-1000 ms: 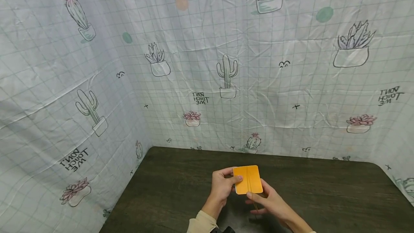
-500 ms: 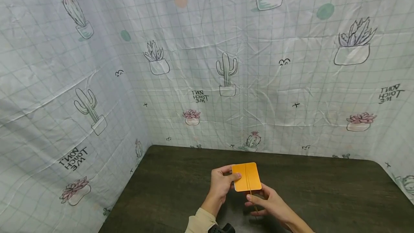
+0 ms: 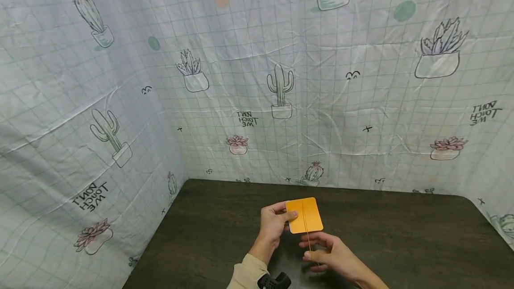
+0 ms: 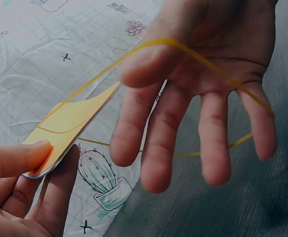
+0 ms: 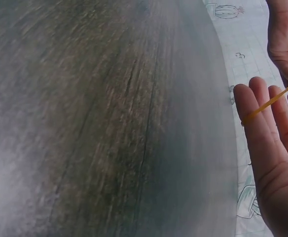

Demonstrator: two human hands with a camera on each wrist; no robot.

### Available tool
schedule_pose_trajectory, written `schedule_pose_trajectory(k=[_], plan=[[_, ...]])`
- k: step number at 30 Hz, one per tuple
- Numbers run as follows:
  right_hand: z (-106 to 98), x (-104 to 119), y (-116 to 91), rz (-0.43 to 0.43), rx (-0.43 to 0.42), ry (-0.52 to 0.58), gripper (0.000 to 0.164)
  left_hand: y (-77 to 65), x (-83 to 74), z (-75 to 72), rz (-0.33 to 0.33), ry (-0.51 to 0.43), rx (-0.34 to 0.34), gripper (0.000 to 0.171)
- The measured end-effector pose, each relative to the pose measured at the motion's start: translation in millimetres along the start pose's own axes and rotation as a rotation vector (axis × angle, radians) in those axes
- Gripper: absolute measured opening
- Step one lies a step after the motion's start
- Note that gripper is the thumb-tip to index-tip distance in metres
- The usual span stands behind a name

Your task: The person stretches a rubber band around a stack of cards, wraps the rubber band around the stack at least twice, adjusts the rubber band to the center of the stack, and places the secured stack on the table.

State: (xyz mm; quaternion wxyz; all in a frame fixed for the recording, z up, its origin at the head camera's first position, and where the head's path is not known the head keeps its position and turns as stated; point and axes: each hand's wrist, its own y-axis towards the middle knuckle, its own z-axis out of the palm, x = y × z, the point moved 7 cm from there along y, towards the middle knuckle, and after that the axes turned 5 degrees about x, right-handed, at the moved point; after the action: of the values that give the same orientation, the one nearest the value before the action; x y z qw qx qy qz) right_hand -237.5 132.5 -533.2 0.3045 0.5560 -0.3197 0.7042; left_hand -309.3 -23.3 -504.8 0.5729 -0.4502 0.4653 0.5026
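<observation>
Currently, left hand (image 3: 271, 224) with its grip clamped on an orange card (image 3: 314, 216) above the worktop (image 3: 225, 222), right hand (image 3: 335, 254) with fingers spread apart, yellow rubber band (image 4: 208, 63) stretched from the card over its thumb and little finger, cactus-print cloth (image 3: 241, 66) behind.

Person, 2 bare hands. Left hand (image 3: 272, 225): pale beige sleeve (image 3: 249, 273), plain cloth, ending near wrist; at sleeve's edge, 1 black wristband (image 3: 267, 282) with chunky, rounded black block (image 3: 283, 279). Right hand (image 3: 331, 253): 4 slender fingers, 1 thumb, visible forearm bare.
</observation>
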Motion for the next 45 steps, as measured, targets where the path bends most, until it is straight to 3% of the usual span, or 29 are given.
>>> schedule_pose_trajectory(k=[9, 21, 27, 33, 40, 45], plan=[[4.0, 1.9, -4.7, -0.059, 0.043, -0.1, 0.042, 0.2, -0.5, 3.6, -0.006, 0.0, 0.014, 0.02], [8.7, 5.2, -5.7, -0.081, -0.013, -0.321, 0.032, 3.4, 3.6, 5.2, -0.012, -0.007, 0.026, 0.019], [16.8, 16.3, -8.2, -0.222, -0.069, -0.538, 0.029, 3.1, 3.1, 5.2, -0.025, -0.005, 0.029, 0.019], [26.9, 23.8, -11.2, -0.355, -0.106, -0.642, 0.034, 2.9, 1.2, 6.3, -0.019, -0.013, 0.055, 0.02], [43.1, 36.5, -16.8, -0.587, -0.162, -0.863, 0.047, 2.5, -1.7, 8.0, -0.005, -0.045, 0.081, 0.022], [47.5, 38.6, -19.0, -0.621, -0.204, -0.992, 0.053, 2.5, -2.4, 9.3, -0.001, -0.056, 0.076, 0.022]])
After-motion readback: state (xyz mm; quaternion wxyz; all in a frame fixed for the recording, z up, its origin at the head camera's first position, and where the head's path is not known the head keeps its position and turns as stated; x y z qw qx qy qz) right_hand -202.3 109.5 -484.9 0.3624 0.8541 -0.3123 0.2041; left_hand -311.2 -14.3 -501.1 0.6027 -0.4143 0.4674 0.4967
